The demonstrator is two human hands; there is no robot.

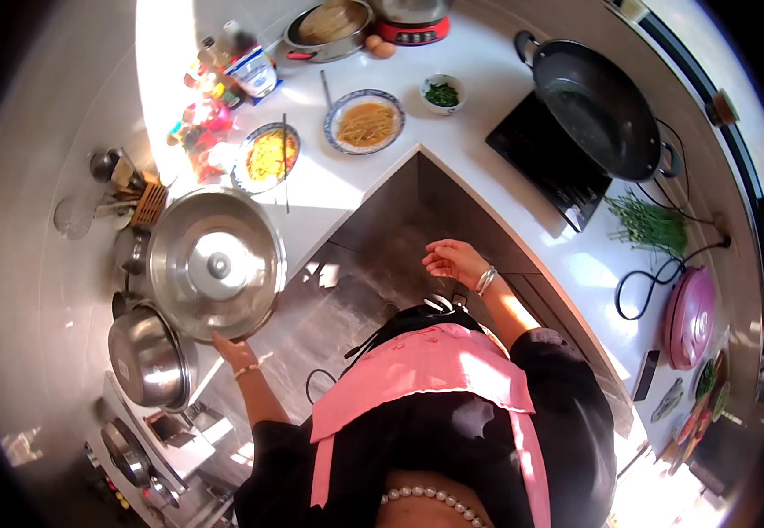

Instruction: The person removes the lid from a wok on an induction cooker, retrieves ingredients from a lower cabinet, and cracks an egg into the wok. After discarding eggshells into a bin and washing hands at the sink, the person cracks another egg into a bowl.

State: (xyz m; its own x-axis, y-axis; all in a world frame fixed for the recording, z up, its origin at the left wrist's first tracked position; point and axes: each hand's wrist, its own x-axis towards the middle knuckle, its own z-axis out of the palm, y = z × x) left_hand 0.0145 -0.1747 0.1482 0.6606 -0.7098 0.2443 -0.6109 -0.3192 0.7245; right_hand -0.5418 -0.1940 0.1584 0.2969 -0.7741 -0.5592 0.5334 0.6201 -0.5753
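Note:
My left hand (pixel 236 352) is closed on the near rim of a large, round, shiny metal lid (pixel 254 238) with a knob at its centre. The lid is at the left counter, its rim near a plate of shredded food (pixel 270 157). Over the floor gap in the middle, my right hand (pixel 457 262) hangs with loosely bent fingers and nothing in it. A wide black pan (pixel 598 110) stands uncovered on the black induction cooker (pixel 545 150) at the right, apart from both hands.
On the back counter are a second plate (pixel 365 121), a bowl of chopped greens (pixel 442 93), eggs (pixel 380 46) and seasoning bottles (pixel 215 57). Stacked metal bowls (pixel 146 356) stand at the left. Green stalks (pixel 649 222), a cable (pixel 633 308) and a pink lidded pan (pixel 690 317) lie right.

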